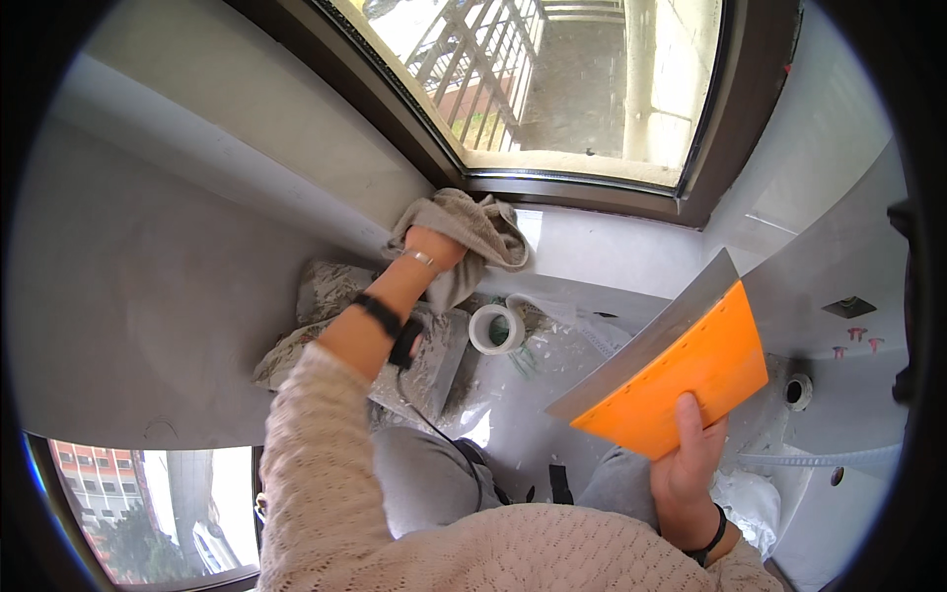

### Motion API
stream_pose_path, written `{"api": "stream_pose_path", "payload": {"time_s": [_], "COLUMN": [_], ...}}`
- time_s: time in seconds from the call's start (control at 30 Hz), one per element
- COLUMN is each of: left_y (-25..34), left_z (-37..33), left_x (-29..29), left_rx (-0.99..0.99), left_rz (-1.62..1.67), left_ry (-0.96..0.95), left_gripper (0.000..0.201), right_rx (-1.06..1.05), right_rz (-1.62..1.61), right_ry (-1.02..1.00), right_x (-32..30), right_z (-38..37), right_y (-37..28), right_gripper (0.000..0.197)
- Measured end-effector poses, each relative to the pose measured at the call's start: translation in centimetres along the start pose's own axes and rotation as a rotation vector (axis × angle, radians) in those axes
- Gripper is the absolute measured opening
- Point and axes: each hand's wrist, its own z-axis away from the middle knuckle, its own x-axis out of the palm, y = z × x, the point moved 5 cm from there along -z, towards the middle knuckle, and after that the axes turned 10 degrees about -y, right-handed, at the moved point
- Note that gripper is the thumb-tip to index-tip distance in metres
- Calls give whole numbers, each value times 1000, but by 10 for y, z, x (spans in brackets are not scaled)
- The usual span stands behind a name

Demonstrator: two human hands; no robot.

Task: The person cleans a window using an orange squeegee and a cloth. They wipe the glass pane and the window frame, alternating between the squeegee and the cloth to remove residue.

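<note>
A brown-grey towel (493, 235) lies bunched in the corner of the window sill (602, 247), against the dark frame. My left hand (439, 247) is closed on this towel, its fingertips hidden in the folds. At the right, my right hand (686, 469) grips a wide putty knife (691, 380) by its orange handle, thumb on the upper face. The knife's long grey metal blade is tilted and points up and to the left, apart from the wall and sill.
Dusty bags (330, 286) lie below the left wall. A white pipe (496, 330) rises from the debris-strewn floor beside them. On the right are a pipe opening (797, 392), red plugs (856, 333) in the wall and crumpled white plastic (750, 508). A black cable (429, 424) hangs from my left wrist.
</note>
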Motion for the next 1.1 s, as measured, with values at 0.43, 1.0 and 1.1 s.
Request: {"api": "stream_pose_path", "payload": {"time_s": [0.43, 1.0, 1.1], "left_y": [12, -69, -87], "left_z": [104, 260, 305], "left_x": [34, -43, -43], "left_rx": [114, -482, -607], "left_rz": [181, 816, 923], "left_ry": [-280, 846, 791], "left_gripper": [25, 36, 36], "right_rx": [-7, 117, -100], "right_rz": [-40, 806, 710], "right_ry": [22, -611, -527], "right_x": [-11, 148, 191], "right_z": [-4, -169, -177], "right_y": [-8, 154, 189], "right_gripper": [40, 45, 45]}}
